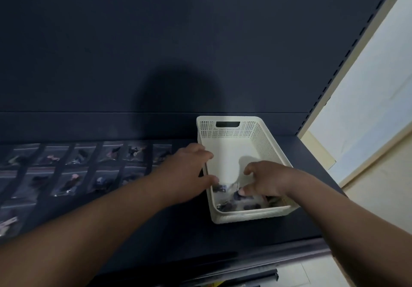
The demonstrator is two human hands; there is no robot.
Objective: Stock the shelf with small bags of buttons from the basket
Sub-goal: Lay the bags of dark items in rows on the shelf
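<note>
Both hands at the basket, going for the next bag of buttons.
The dark shelf (256, 233) carries the white perforated basket (249, 216) at right and laid-out bags (73, 166) in rows at left. The left hand (187, 170) is at the basket's left wall, grip spread. The right hand (265, 182) curls over the remaining bags (225, 206) heaped at the basket's near end, thumb on one; pinched or not, can't tell. Best play: steady the basket and lift a single bag, not a clump.
</note>
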